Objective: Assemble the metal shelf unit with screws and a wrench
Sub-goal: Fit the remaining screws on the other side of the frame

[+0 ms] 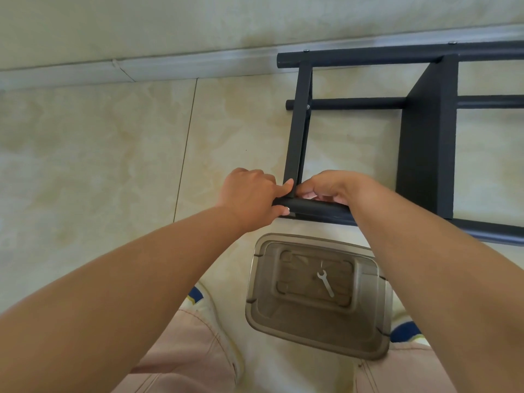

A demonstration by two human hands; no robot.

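A: Head view. Where was the shelf (425,143)?

B: On its side on the tile floor (99,165), reaching away from the hands toward the baseboard (170,66). Its nearest tube (317,209) ran across just under both hands. A flat bar (296,131) met that tube between the hands.

A: Left hand (249,194)?

B: Curled round the end of the near tube, thumb underneath, forefinger stretched out onto the foot of the flat bar. Firm grip on the tube.

A: Right hand (331,185)?

B: Fingers bent, tips bunched at the joint of bar and tube, just right of the left forefinger. Whether they pinched a screw could not be made out; the fingertips hid the spot.

A: Wrench (325,282)?

B: Lying in a clear bin (312,330), below the hands, between the forearms. Untouched.

A: Other fasteners?

B: Screw heads (306,50) showed on the far tube, well beyond the hands.

A: Anything else?

B: Pink trousers (181,358) and a shoe (405,331) at the bottom edge, either side of the bin.
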